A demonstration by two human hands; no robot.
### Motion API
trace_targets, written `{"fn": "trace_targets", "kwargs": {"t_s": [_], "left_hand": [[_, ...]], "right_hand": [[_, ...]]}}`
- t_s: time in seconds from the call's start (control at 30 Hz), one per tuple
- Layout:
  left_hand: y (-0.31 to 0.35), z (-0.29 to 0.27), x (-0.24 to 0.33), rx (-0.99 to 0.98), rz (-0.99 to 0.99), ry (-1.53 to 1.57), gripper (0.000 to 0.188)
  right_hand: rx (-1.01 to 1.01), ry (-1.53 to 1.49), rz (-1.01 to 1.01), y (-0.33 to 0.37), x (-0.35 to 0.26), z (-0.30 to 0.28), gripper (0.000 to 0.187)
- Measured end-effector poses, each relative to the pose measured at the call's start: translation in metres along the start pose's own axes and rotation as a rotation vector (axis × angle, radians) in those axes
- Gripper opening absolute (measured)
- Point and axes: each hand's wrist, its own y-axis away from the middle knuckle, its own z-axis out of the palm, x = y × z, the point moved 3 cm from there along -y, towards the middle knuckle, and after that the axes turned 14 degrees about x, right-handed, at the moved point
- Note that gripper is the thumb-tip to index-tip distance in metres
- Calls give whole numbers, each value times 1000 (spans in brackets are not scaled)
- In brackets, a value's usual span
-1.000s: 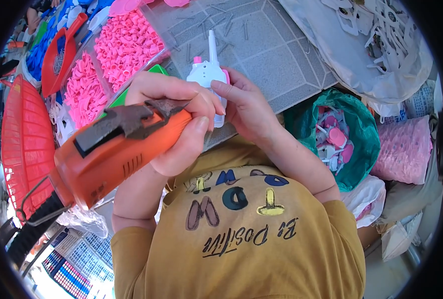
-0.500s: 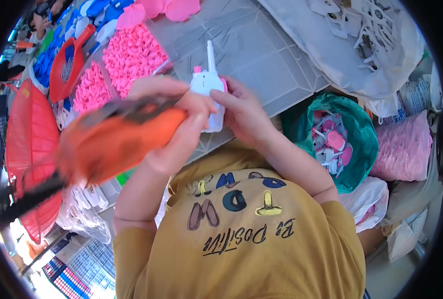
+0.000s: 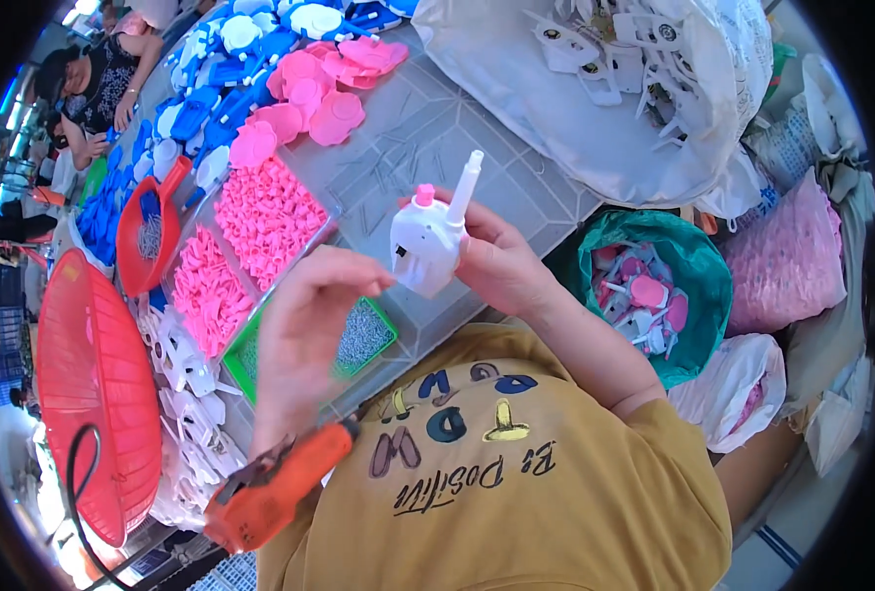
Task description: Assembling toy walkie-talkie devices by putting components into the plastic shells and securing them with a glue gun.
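Note:
My right hand grips a white plastic casing with a long tube-like spout and a pink knob on top. The casing is held up over the grey table, spout pointing up and slightly right. My left hand is just left of the casing, its loosely bent fingertips close to the casing's lower edge; nothing shows in them. Whether they touch the casing I cannot tell. An orange and black power screwdriver is beside my left forearm, apart from my fingers. Below my left hand is a green tray of small metal screws.
Small pink parts fill clear trays at left. Pink discs and blue-and-white pieces lie beyond. A red scoop and red basket stand left. White parts lie on a sack. A green bag holds assembled pieces. Another person sits far left.
The orange screwdriver has left my left hand and dropped down beside my forearm. My right hand has tilted the white casing, turning its spout rightward. The view has shifted, showing the green screw tray.

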Motion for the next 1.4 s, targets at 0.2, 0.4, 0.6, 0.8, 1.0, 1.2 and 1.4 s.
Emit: {"fn": "trace_targets", "kwargs": {"t_s": [0.2,0.4,0.6,0.8,1.0,1.2,1.4], "left_hand": [[-18,19,-6,18,90,-256,36],[-51,-8,-7,149,238,-717,30],[-108,-124,-8,573,445,-1203,20],[-134,-150,-45,353,383,-1566,15],[-142,-151,-64,314,428,-1691,11],[-129,-104,-30,351,399,-1362,16],[-85,-36,-27,180,-82,-406,18]], "right_hand": [[21,183,-92,-3,-14,-2,73],[149,172,-25,2,-9,-12,78],[182,219,13,14,-17,-6,68],[186,137,158,15,0,12,44],[150,353,106,4,-9,17,38],[161,520,-159,-8,-14,13,29],[139,747,-279,-8,-11,18,25]]}}
